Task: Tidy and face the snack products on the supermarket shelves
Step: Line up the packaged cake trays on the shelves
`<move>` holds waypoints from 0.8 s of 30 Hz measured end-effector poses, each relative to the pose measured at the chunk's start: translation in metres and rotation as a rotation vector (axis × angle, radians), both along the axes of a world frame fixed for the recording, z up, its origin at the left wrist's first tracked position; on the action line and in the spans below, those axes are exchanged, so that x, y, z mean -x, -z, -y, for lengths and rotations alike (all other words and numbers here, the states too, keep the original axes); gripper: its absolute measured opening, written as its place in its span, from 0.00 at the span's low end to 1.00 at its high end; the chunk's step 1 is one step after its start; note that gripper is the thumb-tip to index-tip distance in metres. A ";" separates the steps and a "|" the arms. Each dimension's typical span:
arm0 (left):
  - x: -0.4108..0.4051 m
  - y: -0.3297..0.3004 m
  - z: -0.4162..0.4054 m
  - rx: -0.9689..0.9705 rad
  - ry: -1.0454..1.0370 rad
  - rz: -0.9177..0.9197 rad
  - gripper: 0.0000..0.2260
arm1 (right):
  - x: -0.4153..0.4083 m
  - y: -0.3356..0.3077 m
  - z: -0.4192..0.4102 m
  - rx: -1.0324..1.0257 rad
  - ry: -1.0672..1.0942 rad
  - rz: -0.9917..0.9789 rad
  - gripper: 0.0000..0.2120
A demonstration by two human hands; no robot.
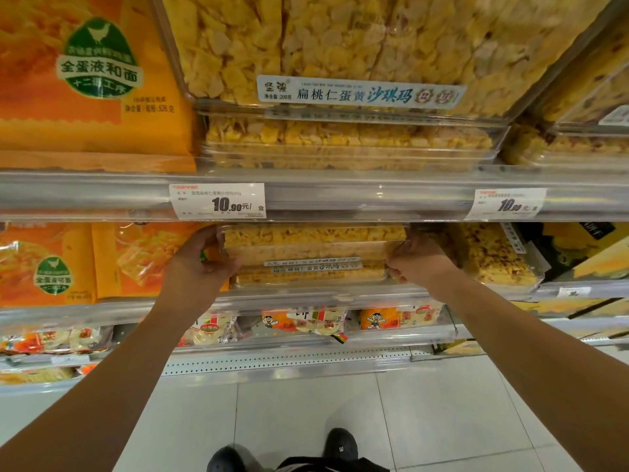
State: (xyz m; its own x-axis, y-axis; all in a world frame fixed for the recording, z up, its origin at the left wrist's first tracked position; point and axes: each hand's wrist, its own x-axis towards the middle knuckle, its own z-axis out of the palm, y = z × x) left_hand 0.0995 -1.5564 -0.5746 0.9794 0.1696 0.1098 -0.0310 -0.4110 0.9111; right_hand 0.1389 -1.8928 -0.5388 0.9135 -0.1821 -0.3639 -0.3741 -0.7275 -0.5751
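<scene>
A supermarket aisle: stocked snack shelves [306, 199] carrying price tags [218, 201].

Both forearms bare, no sleeves, no watch or rings visible on left hand [207, 258] or right hand [413, 260]. Black shoes [342, 444] on white floor tiles [442, 420], small white logo on one toe. Dark garment edge just beside shoes.
</scene>
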 end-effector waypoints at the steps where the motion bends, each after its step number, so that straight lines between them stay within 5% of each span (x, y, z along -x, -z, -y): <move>1: 0.000 0.000 0.000 -0.005 0.016 -0.002 0.22 | 0.001 0.001 0.000 -0.011 0.009 -0.004 0.19; 6: -0.001 0.002 -0.002 0.019 0.059 -0.037 0.29 | 0.003 0.004 -0.001 -0.036 0.068 0.026 0.23; 19: -0.001 0.000 -0.004 0.014 0.062 -0.057 0.28 | 0.011 0.010 0.004 -0.227 0.092 0.073 0.35; 24: 0.024 0.008 -0.001 0.178 0.003 -0.011 0.35 | 0.023 0.014 0.008 -0.280 0.082 0.095 0.18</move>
State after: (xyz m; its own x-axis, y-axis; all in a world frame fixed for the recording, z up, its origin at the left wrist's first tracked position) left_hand 0.0751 -1.5552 -0.5824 0.9809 0.1823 0.0677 -0.0217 -0.2434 0.9697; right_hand 0.1154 -1.9012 -0.5529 0.9322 -0.1617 -0.3237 -0.3600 -0.5051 -0.7844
